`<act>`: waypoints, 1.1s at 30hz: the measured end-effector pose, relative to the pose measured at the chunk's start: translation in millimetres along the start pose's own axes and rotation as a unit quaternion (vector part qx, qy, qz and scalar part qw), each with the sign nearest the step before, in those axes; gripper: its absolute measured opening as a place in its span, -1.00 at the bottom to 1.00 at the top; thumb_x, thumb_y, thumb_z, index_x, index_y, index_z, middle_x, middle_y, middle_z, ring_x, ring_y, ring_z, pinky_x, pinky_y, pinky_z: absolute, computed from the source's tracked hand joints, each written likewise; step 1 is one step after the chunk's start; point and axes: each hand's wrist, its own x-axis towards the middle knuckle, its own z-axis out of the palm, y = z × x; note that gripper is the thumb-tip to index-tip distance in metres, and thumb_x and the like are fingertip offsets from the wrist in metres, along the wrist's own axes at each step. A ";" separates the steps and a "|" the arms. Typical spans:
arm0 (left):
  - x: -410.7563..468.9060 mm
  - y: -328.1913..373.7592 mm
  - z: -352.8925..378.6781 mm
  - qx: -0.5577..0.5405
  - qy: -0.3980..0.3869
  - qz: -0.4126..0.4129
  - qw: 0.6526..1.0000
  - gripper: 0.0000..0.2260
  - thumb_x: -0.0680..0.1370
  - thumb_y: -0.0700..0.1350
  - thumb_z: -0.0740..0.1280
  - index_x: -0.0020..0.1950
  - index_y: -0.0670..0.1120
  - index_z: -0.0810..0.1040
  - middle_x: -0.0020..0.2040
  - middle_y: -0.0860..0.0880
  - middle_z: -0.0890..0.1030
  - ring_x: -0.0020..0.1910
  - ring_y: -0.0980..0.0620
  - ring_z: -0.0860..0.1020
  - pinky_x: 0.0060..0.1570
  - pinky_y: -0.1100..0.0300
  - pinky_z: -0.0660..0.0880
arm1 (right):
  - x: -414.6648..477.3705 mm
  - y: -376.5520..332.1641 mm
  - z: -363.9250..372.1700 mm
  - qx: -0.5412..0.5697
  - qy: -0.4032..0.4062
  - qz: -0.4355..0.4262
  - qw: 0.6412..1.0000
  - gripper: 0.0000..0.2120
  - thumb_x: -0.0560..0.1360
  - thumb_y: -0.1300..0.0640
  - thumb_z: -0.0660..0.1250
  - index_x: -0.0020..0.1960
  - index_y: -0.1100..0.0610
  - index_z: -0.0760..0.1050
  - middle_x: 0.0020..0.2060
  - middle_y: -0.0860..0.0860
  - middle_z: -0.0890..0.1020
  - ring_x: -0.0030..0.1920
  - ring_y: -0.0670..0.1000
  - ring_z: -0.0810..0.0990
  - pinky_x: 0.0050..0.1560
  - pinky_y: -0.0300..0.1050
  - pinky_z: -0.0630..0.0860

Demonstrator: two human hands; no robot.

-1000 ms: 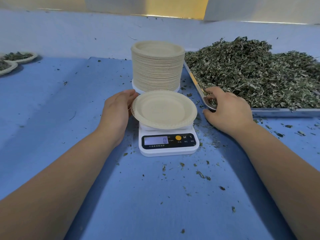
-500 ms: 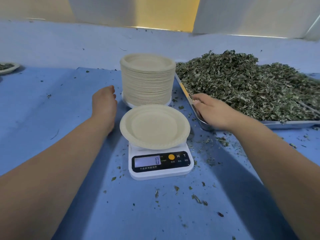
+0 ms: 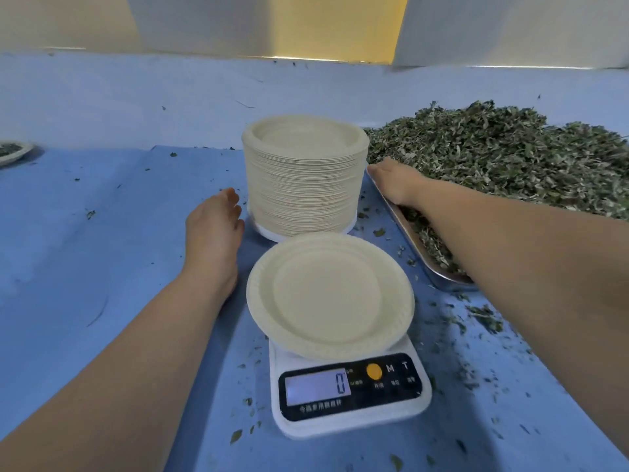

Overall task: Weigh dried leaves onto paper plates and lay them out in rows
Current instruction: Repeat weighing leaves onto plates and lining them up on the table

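Note:
An empty paper plate (image 3: 328, 294) sits on a white digital scale (image 3: 350, 393) whose display reads 0. Behind it stands a tall stack of paper plates (image 3: 304, 178). My left hand (image 3: 212, 229) lies flat on the blue cloth just left of the stack, fingers straight, holding nothing. My right hand (image 3: 396, 183) reaches over the rim of the metal tray (image 3: 405, 229) into the heap of dried leaves (image 3: 503, 158); its fingertips are among the leaves and what they hold is hidden.
A filled paper plate (image 3: 12, 152) lies at the far left edge. Leaf crumbs (image 3: 483, 318) scatter over the blue cloth around the scale and tray. A pale wall rises behind the table.
My left hand left the plate on the scale and slid forward beside the stack. My right hand moved from the tray's near corner up into the leaf heap. The camera came closer.

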 end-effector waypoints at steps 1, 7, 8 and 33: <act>1.0 -1.3 0.6 -0.001 -0.001 -0.002 1.000 -0.85 0.63 -0.09 0.27 -0.04 0.10 0.60 0.10 0.11 0.63 0.20 0.14 0.59 0.25 0.18 0.50 | 2.7 1.7 0.1 -0.022 -0.017 0.004 1.000 -0.38 0.71 -0.18 -0.15 0.18 0.24 0.52 0.18 0.27 0.54 0.05 0.17 0.52 0.15 0.07 0.39; 5.1 -3.5 3.4 -0.013 0.009 -0.013 1.000 -0.74 0.59 -0.10 0.31 -0.26 0.11 0.67 -0.14 0.13 0.68 -0.03 0.17 0.64 0.19 0.18 0.58 | -1.8 5.5 -6.5 -0.104 -0.047 0.021 0.993 -0.02 0.55 -0.47 -0.29 0.39 0.26 0.48 0.35 0.27 0.51 0.27 0.21 0.51 0.28 0.10 0.34; 4.8 -3.1 3.5 -0.017 0.007 -0.013 1.000 -0.76 0.60 -0.10 0.31 -0.21 0.10 0.67 -0.11 0.14 0.69 -0.01 0.17 0.65 0.18 0.19 0.58 | -7.3 5.9 -9.1 -0.116 -0.049 0.022 0.992 0.00 0.53 -0.48 -0.29 0.40 0.26 0.47 0.32 0.26 0.53 0.21 0.18 0.54 0.23 0.08 0.38; -37.4 9.4 -13.6 0.079 -0.027 -0.005 0.996 -0.90 0.65 -0.16 0.24 0.00 -0.07 0.54 0.09 -0.01 0.59 0.14 0.04 0.57 0.16 0.18 0.51 | -182.2 41.6 -18.0 -0.158 0.191 -0.146 0.958 -0.57 0.67 -0.23 0.03 -0.02 0.06 0.48 -0.32 0.01 0.55 -0.30 0.10 0.55 -0.33 -0.07 0.35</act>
